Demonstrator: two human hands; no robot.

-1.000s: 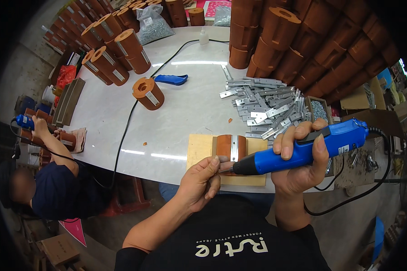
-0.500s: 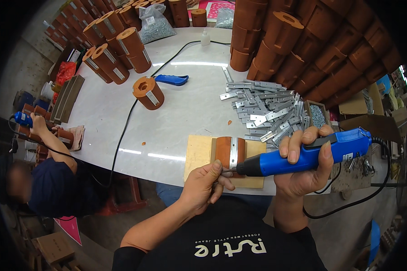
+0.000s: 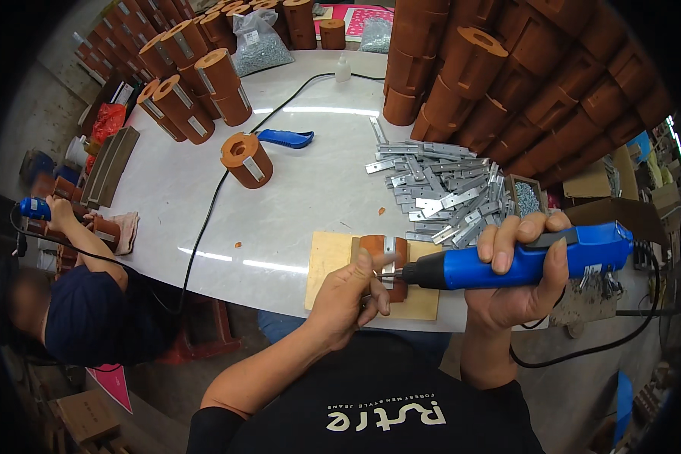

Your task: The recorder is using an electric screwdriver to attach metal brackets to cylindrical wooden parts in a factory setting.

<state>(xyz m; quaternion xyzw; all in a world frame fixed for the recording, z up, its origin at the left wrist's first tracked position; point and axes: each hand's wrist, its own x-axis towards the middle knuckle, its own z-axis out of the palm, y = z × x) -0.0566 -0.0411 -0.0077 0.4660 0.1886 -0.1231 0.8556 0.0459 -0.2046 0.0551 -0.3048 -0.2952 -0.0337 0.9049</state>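
Note:
My right hand [image 3: 526, 291] is wrapped round a blue electric screwdriver [image 3: 461, 268], its black nose and thin bit aimed left. At the bit's tip my left hand [image 3: 344, 295] has its fingers curled in, the thumb slightly blurred; anything small between them is hidden. Just beyond the fingertips lies a reddish-brown cylinder block [image 3: 371, 245] on its side, with a silver metal strip [image 3: 390, 245] along its upper face. Part of the block is covered by my left hand and the tool. Beneath it is a pale wooden board [image 3: 321, 261].
Loose metal strips [image 3: 446, 193] are heaped beyond the board, beside stacked brown blocks [image 3: 469, 64]. A box of screws [image 3: 527, 198] stands at right. A blue utility knife [image 3: 286, 138], a single block [image 3: 247, 160] and a black cable [image 3: 208, 216] lie leftward. A co-worker's arm [image 3: 91, 242] works at far left.
The screwdriver and my right hand have shifted slightly right and down. My left thumb has lifted from the bit's tip, where more of the metal bit shows.

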